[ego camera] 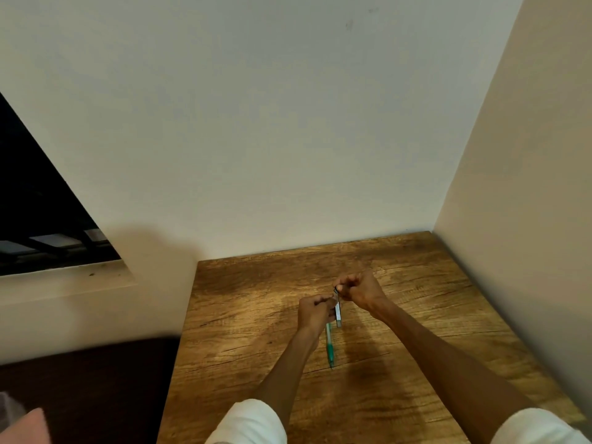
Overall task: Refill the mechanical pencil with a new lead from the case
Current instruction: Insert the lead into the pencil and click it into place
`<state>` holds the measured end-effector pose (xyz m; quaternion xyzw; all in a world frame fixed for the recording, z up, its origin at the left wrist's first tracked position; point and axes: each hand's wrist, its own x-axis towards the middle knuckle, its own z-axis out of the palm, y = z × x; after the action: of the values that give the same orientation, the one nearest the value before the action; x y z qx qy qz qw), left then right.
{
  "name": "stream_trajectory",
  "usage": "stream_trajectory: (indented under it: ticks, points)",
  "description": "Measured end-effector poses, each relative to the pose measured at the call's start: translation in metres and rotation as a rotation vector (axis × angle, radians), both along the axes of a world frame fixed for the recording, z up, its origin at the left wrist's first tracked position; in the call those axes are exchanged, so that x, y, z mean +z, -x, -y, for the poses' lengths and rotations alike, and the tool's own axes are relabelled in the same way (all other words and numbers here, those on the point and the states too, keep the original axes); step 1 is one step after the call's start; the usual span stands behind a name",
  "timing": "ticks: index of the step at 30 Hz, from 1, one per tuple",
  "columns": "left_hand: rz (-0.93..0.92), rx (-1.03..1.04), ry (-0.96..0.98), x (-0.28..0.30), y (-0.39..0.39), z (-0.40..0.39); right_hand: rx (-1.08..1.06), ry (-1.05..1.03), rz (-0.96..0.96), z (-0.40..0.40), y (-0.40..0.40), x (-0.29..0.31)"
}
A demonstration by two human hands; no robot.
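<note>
while both arms reach out over the wooden table (256, 315), the two hands meet above its middle, just short of the wall (288, 139) at its far edge. the left hand (313, 310) is curled shut, and from it two things stick out: a slim pale lead case (337, 312) held roughly upright by its upper part, and the mechanical pencil (329, 344), clear-bodied with a green grip, whose tip points back toward the person. whether the pencil's tip touches the table i cannot tell. the case lies just beside the pencil, on the side nearer the right hand, and its lower end hangs free above the table.

the right hand (358, 288) sits a little farther along the table, toward the wall, with its fingers folded in and its fingertips (342, 291) pinched on the small dark top end of the case. whether a lead is between those fingertips is too small to tell. the hands nearly touch at the case's top. white sleeves (253, 421) are rolled at both upper arms, near the table's near edge.
</note>
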<state>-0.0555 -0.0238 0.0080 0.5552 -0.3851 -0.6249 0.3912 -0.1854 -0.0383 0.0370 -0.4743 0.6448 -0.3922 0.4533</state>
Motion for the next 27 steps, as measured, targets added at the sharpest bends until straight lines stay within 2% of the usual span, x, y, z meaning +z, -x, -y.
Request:
stream_trajectory:
  ticks: [27]
  points:
    - [0.074,-0.027,0.030,-0.002,0.003,-0.003,0.159,-0.045,-0.289,0.003,0.002,0.011]
